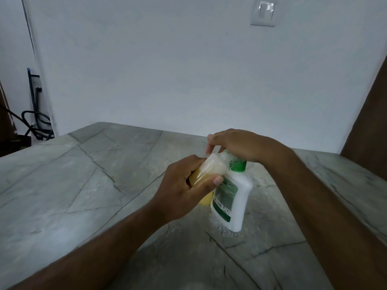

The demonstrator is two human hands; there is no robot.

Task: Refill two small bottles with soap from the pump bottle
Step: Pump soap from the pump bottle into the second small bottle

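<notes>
A white pump bottle with a green label and green collar stands on the grey marble table. My right hand rests on top of it, covering the pump head. My left hand holds a small clear bottle, tilted, with its mouth up against the pump under my right fingers. Yellowish soap fills the lower part of that small bottle. A second yellow bottle shows just behind my left hand, beside the pump bottle; most of it is hidden.
A white wall runs along the table's far edge, with a light switch high up. Black cables hang at the far left by the wall corner. A brown panel stands at the right.
</notes>
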